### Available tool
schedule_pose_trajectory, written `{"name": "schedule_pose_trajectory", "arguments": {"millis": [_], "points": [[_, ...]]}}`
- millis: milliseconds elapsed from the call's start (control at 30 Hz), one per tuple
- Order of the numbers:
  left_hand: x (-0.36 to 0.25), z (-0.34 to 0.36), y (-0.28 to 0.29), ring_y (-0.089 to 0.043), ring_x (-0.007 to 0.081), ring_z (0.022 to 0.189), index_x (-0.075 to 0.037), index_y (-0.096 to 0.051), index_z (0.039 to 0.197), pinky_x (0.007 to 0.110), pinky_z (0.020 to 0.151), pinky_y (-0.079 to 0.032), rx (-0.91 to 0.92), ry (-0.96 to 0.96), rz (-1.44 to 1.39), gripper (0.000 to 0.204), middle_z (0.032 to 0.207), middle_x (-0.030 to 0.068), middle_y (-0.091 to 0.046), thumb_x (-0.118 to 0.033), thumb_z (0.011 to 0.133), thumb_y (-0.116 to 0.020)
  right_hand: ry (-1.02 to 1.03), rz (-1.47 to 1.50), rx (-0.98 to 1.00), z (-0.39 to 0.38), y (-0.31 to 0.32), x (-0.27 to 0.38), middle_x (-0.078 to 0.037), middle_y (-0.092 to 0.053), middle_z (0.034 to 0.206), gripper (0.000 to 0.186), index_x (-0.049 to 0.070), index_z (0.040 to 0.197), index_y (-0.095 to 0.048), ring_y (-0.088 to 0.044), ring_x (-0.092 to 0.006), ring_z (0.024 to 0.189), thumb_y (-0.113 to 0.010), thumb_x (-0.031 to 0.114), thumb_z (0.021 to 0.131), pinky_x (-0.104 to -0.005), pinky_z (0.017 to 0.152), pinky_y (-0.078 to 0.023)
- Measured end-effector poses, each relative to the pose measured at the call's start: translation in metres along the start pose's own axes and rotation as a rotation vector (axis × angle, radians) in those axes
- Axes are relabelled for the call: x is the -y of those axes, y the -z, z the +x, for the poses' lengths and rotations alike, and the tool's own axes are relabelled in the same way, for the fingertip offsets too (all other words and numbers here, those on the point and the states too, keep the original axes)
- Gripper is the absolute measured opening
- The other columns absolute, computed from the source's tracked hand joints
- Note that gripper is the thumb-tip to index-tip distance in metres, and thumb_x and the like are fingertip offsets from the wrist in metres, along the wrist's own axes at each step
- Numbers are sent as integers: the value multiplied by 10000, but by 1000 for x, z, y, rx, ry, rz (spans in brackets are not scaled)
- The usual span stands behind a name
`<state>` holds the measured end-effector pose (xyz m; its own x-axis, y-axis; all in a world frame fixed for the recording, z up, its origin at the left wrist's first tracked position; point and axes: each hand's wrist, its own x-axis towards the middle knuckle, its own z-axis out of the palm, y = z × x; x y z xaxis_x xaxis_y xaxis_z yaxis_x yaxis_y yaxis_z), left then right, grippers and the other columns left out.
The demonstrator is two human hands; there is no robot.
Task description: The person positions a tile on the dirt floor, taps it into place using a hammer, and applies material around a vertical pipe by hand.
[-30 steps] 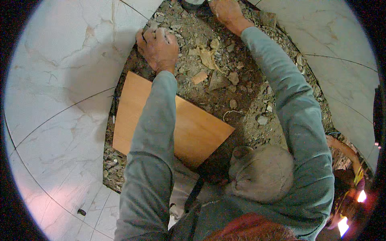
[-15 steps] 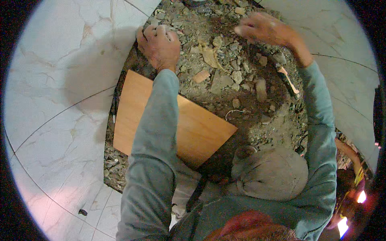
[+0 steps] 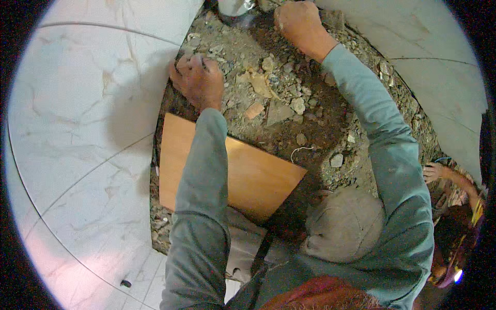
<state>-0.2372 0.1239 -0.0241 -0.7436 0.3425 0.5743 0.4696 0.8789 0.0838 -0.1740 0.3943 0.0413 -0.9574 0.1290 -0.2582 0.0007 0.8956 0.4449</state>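
My left arm reaches straight out ahead of me, its hand [image 3: 199, 81] knuckles up with the fingers bent, at the left border of the rubble strip [image 3: 320, 116]; I cannot tell whether it grips anything. My right arm stretches farther forward and angles inward, so that my right hand [image 3: 299, 26] sits ahead and to the right of the left one, fingers curled in; whatever they may enclose is hidden. Just left of the right hand is a round, shiny pale object [image 3: 235, 6], cut off by the view's edge.

The rubble runs beneath and between both hands, with a crumpled yellowish scrap [image 3: 260, 84] to the right of my left hand. Below that hand, under my left forearm, lies a flat wooden board [image 3: 258, 178]. Pale veined tiles [image 3: 82, 150] spread left of my left hand, and more lie right of my right forearm. Beyond that forearm, lower right, another person's hand [image 3: 434, 171] shows.
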Motion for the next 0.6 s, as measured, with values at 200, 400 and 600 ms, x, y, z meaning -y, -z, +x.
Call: {"name": "schedule_pose_trajectory", "arguments": {"millis": [200,400,600], "points": [[1,2,8,-497,408,1257,-83,-712,921,540,1110,-410,-15,-92,-59,126,1148,113,-624,-201,893,-683,-118,331,-275,45,-13,-1,-100,-695,905,322,76,1183,-674,-713,-280,899,-632,308,963,-424,678,-568],[2,1,5,-482,435,1272,-75,-738,1012,567,1097,-407,114,-75,43,183,1184,140,-622,-209,916,-657,-240,255,-442,95,-45,18,-68,-772,849,165,115,902,-815,-765,-279,819,-683,201,855,-431,600,-573],[1,0,6,-509,438,1228,-59,-713,984,567,1116,-390,23,-100,-43,178,1146,156,-631,-209,906,-657,-26,389,-644,65,-20,-2,-143,-743,751,115,104,775,-797,-747,-309,731,-696,156,795,-427,634,-580]]}}
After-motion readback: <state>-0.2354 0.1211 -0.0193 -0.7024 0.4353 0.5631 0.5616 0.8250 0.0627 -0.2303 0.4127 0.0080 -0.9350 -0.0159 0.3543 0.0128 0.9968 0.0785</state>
